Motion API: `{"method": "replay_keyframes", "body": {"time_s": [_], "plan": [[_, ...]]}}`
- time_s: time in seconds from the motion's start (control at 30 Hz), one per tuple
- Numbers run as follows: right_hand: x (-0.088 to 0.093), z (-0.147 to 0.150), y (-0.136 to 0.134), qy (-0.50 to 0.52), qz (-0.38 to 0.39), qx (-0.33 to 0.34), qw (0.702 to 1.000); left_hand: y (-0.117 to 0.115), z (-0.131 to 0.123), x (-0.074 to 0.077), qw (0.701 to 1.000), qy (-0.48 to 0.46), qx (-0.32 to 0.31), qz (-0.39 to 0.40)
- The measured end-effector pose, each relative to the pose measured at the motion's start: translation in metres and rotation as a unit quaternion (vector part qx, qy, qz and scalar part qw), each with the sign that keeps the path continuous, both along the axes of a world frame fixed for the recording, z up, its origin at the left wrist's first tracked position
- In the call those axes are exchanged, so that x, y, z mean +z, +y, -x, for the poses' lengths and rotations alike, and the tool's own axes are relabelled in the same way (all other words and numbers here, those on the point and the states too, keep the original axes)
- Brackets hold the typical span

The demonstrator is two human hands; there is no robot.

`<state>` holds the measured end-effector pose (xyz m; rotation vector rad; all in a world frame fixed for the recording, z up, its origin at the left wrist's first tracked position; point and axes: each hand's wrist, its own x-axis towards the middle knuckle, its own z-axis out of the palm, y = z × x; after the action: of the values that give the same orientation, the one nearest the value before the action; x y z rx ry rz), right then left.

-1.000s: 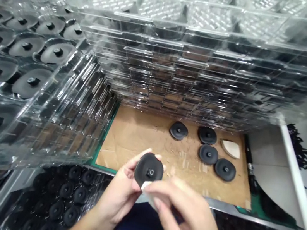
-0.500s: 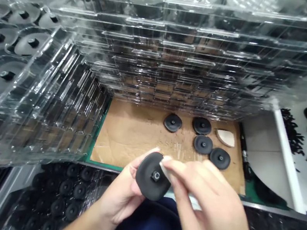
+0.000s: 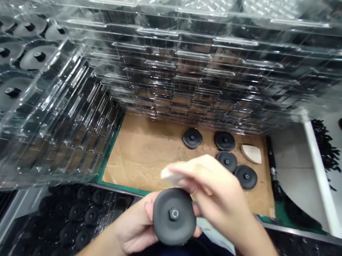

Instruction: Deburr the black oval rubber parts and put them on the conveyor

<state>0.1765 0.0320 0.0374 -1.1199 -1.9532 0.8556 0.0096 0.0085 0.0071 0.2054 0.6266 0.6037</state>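
Observation:
My left hand (image 3: 138, 223) grips a black rounded disc (image 3: 172, 228) by its edge, with the raised centre post facing up. Just above the disc's far edge, my right hand (image 3: 213, 187) pinches a small white pad (image 3: 172, 177); its far end sticks out past the fingers, slightly blurred. On the brown cardboard (image 3: 140, 153) beyond my hands lie several similar black discs, among them a lone one (image 3: 192, 137) and one at the right (image 3: 246, 177). A cream wedge-shaped piece (image 3: 251, 153) rests near them.
Stacked clear plastic trays (image 3: 183, 55) rise behind the cardboard. Another tray stack (image 3: 74, 98) at the left holds discs. A tray of black discs (image 3: 70, 220) sits low at the left. A white-edged bin wall (image 3: 321, 170) stands right, with small black parts (image 3: 325, 145) beyond.
My right hand has moved up and left with the white pad, from the disc's right edge to above its far edge. The disc has come slightly lower and nearer to me.

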Motion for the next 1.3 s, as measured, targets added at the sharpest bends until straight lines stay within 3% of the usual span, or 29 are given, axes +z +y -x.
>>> {"method": "replay_keyframes", "body": {"time_s": [0.1, 0.17, 0.3, 0.43, 0.53, 0.6, 0.67, 0.77, 0.8, 0.87, 0.93, 1.03, 1.17, 1.3], "plan": [[-0.034, -0.015, -0.003, -0.049, 0.127, -0.127, 0.983, 0.002, 0.003, 0.000, 0.995, -0.081, -0.006, 0.054], [-0.059, -0.019, -0.013, -0.068, 0.178, -0.135, 0.972, 0.003, 0.006, -0.001, 0.993, -0.100, 0.006, 0.058], [-0.100, -0.013, -0.046, -0.094, 0.184, -0.143, 0.968, 0.004, 0.010, -0.005, 0.994, -0.091, 0.015, 0.051], [-0.118, -0.004, -0.071, -0.113, 0.168, -0.171, 0.964, 0.004, 0.010, -0.006, 0.997, -0.062, 0.025, 0.040], [-0.122, -0.004, -0.070, -0.116, 0.149, -0.200, 0.961, 0.004, 0.010, -0.007, 0.997, -0.024, 0.048, 0.049], [-0.117, -0.008, -0.059, -0.110, 0.139, -0.218, 0.960, 0.003, 0.009, -0.007, 0.997, -0.013, 0.057, 0.048], [-0.100, -0.010, -0.046, -0.097, 0.130, -0.233, 0.959, 0.002, 0.006, -0.006, 0.998, -0.005, 0.058, 0.035], [-0.054, -0.002, -0.031, -0.055, 0.082, -0.246, 0.964, 0.000, 0.001, -0.004, 0.996, 0.032, 0.078, -0.004], [-0.037, 0.005, -0.030, -0.026, 0.034, -0.241, 0.969, 0.000, 0.000, -0.003, 0.995, 0.052, 0.088, -0.016], [-0.007, 0.018, -0.030, 0.001, -0.045, -0.182, 0.982, 0.000, -0.001, -0.002, 0.990, 0.083, 0.107, -0.034], [0.010, 0.028, -0.033, 0.008, -0.046, -0.101, 0.994, 0.000, 0.000, -0.002, 0.986, 0.096, 0.125, -0.045], [0.016, 0.035, -0.031, -0.023, 0.006, -0.046, 0.999, -0.002, -0.001, -0.002, 0.981, 0.120, 0.143, -0.047], [0.012, 0.033, -0.023, -0.050, -0.081, -0.125, 0.988, -0.004, -0.006, 0.002, 0.982, 0.145, 0.114, -0.052], [0.016, 0.018, -0.031, 0.005, -0.020, 0.001, 1.000, -0.001, -0.003, 0.004, 0.986, 0.100, 0.123, -0.061]]}}
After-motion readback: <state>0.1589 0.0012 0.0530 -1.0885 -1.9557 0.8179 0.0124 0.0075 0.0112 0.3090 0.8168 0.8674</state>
